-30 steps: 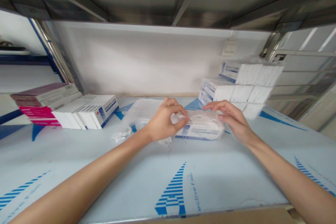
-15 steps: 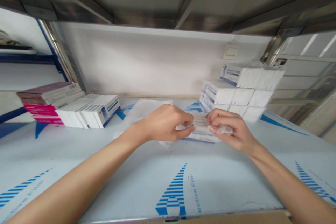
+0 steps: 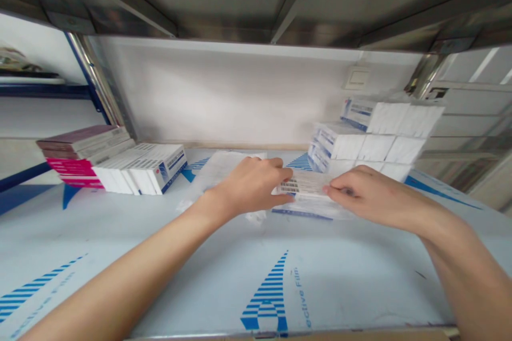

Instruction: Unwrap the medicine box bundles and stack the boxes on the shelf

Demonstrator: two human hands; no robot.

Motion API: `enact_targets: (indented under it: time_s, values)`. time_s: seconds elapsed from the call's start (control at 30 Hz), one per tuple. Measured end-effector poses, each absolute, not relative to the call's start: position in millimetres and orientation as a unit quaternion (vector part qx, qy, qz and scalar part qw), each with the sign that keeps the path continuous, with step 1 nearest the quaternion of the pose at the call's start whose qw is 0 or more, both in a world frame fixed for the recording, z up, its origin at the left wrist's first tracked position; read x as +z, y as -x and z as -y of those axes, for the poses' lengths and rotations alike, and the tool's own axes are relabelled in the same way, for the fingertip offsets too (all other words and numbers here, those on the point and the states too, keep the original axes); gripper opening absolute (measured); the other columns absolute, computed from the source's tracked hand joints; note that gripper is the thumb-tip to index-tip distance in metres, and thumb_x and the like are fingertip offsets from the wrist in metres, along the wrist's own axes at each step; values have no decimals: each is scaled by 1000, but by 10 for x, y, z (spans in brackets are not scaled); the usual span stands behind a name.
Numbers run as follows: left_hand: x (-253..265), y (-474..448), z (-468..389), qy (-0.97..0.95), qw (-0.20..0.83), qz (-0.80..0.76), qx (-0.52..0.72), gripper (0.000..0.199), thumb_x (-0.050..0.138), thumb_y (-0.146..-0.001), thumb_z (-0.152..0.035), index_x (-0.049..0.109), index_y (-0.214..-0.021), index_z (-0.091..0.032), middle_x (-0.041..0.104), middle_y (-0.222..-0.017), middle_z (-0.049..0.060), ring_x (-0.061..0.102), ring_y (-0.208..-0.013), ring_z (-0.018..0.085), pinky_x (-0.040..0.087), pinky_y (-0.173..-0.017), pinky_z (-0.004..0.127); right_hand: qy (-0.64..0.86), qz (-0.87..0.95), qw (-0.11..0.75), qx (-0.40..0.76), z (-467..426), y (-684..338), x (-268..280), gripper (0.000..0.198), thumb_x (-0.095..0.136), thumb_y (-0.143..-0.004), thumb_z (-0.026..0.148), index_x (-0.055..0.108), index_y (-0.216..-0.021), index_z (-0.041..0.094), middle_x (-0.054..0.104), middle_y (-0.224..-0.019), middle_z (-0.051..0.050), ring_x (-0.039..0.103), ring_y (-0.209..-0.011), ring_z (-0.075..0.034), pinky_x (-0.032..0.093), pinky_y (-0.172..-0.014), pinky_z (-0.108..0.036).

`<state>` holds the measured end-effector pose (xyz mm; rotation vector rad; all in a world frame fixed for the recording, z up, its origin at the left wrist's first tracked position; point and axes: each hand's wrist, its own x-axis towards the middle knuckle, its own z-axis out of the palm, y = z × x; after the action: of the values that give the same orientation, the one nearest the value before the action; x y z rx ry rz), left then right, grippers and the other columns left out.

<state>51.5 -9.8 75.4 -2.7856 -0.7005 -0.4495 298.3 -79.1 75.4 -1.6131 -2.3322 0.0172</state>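
In the head view, a pack of small white boxes [image 3: 308, 186] with barcodes and blue edges lies on the film-covered shelf, partly in clear plastic wrap [image 3: 320, 208]. My left hand [image 3: 254, 184] grips the pack's left end, thumb at the near side and fingers over the far side. At the right end, my right hand [image 3: 360, 192] is closed in a pinch on the plastic wrap; the pinched part is mostly hidden by the fingers. A crumpled sheet of clear plastic [image 3: 224, 165] lies behind and partly under my left wrist.
Wrapped white boxes [image 3: 372, 144] are stacked at the back right. At the left stand a row of white boxes [image 3: 148, 170] and a pile of pink and purple boxes [image 3: 76, 157]. A metal shelf [image 3: 224, 0] hangs low overhead. A wall switch [image 3: 357, 78] is behind.
My right hand has turned, its wrist bending, and moved slightly right. More of the barcoded box tops show between my hands. My left fingers have spread a little around the pack's end.
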Motion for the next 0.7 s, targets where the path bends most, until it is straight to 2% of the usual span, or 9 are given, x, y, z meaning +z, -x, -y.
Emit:
enact_targets:
  time_s: [0.07, 0.13, 0.23, 0.33, 0.4, 0.5, 0.6, 0.7]
  values:
    - [689, -569, 121, 947, 137, 243, -156, 28, 64, -89, -45, 66, -103, -21, 67, -99, 6, 66, -74, 21, 45, -60, 31, 600, 792, 115, -19, 776, -3019, 780, 26, 66, -78, 30, 52, -57, 24, 55, -52, 1, 48, -46, -16, 29, -47, -31]
    - [626, -624, 144, 946, 144, 240, -165, 27, 63, -91, -43, 64, -106, -21, 66, -104, 6, 66, -80, 21, 47, -61, 31, 628, 772, 89, -26, 736, -3066, 796, 22, 76, -65, 32, 55, -64, 25, 60, -58, 0, 52, -49, -18, 31, -47, -31]
    - [563, -682, 167, 943, 152, 235, -178, 27, 62, -92, -41, 63, -107, -19, 66, -106, 7, 65, -94, 24, 51, -70, 32, 645, 758, 94, -15, 608, -3147, 788, 37, 85, -51, 38, 63, -79, 26, 65, -68, -3, 59, -57, -24, 39, -52, -34]
    - [545, -697, 169, 937, 154, 252, -185, 30, 60, -93, -43, 64, -107, -17, 67, -105, 9, 64, -99, 27, 52, -76, 35, 592, 793, 140, 0, 437, -3196, 758, 61, 89, -44, 39, 69, -100, 27, 69, -82, -5, 65, -71, -28, 47, -62, -38]
    - [550, -683, 163, 932, 146, 278, -182, 34, 53, -97, -46, 65, -107, -16, 68, -102, 10, 66, -95, 26, 53, -73, 35, 535, 831, 156, 13, 344, -3173, 749, 61, 89, -45, 40, 71, -102, 29, 71, -89, -4, 66, -77, -28, 50, -67, -39]
    - [565, -645, 145, 927, 141, 299, -177, 40, 44, -99, -48, 67, -107, -15, 70, -100, 11, 68, -91, 27, 52, -71, 36, 496, 857, 136, 21, 261, -3039, 752, 43, 86, -52, 40, 73, -92, 29, 71, -89, -4, 66, -80, -28, 52, -70, -39]
    - [570, -609, 122, 924, 148, 302, -183, 43, 50, -95, -52, 68, -108, -15, 70, -102, 13, 67, -95, 31, 53, -72, 39, 486, 865, 120, 37, 215, -2851, 738, 42, 84, -56, 35, 72, -96, 28, 73, -93, -4, 67, -83, -28, 52, -71, -37]
    - [561, -581, 100, 921, 144, 310, -185, 44, 55, -90, -54, 67, -111, -17, 71, -103, 13, 67, -95, 33, 53, -73, 41, 471, 868, 143, 64, 182, -2734, 709, 47, 83, -57, 32, 70, -103, 26, 74, -93, -3, 68, -80, -26, 52, -71, -35]
